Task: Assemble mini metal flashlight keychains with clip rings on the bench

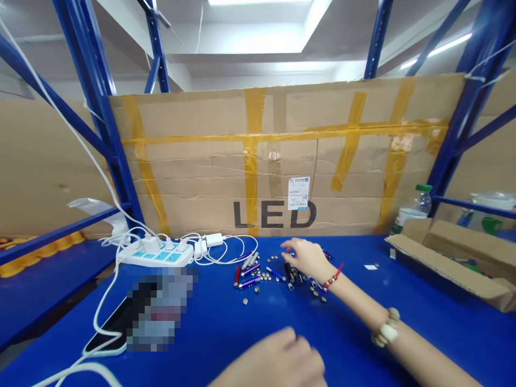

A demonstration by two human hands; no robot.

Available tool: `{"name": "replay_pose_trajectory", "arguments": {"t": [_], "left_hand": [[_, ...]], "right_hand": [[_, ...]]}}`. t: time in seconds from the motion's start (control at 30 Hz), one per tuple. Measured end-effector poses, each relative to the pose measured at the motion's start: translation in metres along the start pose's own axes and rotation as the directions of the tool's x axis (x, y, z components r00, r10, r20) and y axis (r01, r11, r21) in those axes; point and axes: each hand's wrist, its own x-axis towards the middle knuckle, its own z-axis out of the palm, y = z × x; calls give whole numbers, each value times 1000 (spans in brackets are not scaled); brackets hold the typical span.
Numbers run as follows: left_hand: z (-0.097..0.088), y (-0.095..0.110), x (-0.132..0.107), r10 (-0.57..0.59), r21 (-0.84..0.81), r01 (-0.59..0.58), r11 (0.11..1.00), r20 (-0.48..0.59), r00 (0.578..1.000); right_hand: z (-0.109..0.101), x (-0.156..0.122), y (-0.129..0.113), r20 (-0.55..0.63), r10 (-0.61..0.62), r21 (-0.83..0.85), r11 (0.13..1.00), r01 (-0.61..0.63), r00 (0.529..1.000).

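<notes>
My right hand reaches over a scatter of small metal parts, wearing a red string bracelet and a beaded one. Its fingers are apart and curved downward, just above or touching a black tube; the contact is hard to see. Left of it lie slim metallic tubes, among them a red tube, purple tubes and a blue tube. Several small round silver pieces are strewn between them. My left hand, slightly blurred, is at the near edge with fingers curled in; anything inside is hidden.
A white power strip with tangled cables stands at the left, behind a phone and a pixelated patch. An open cardboard box and a green-capped bottle stand at the right. A large cardboard sheet closes off the back.
</notes>
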Motion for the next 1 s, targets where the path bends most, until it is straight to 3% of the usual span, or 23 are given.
{"name": "replay_pose_trajectory", "arguments": {"t": [0.1, 0.2, 0.47, 0.6, 0.67, 0.73, 0.83, 0.93, 1.0], "left_hand": [[26, -34, 21, 19, -21, -19, 1000, 6, 1000], [48, -49, 26, 22, -51, -18, 999, 69, 997], [58, -49, 11, -98, -199, 119, 973, 110, 989], [63, -48, 14, -220, -235, 212, 949, -11, 975], [64, -49, 15, -340, -266, 297, 917, -134, 931], [64, -52, 14, -476, -298, 406, 864, -222, 851], [63, -59, 12, -611, -314, 532, 786, -263, 747], [65, -65, 10, -666, -306, 595, 743, -248, 704], [67, -67, 9, -688, -313, 619, 721, -209, 695]], "right_hand": [[29, -1, 7, 35, 24, -43, 999, -22, 999], [42, -6, 13, 80, 61, -59, 997, -56, 995], [50, -1, 25, 66, 193, 185, 962, -203, 979], [53, -2, 31, 40, 234, 233, 943, -237, 971], [49, -3, 33, 3, 227, 256, 941, -220, 974], [42, -4, 35, -48, 203, 288, 940, -181, 978], [32, -5, 35, -118, 150, 360, 928, -99, 982], [26, -8, 26, -157, 36, 511, 858, 50, 987], [23, -13, 14, -176, -73, 660, 732, 173, 982]]}}
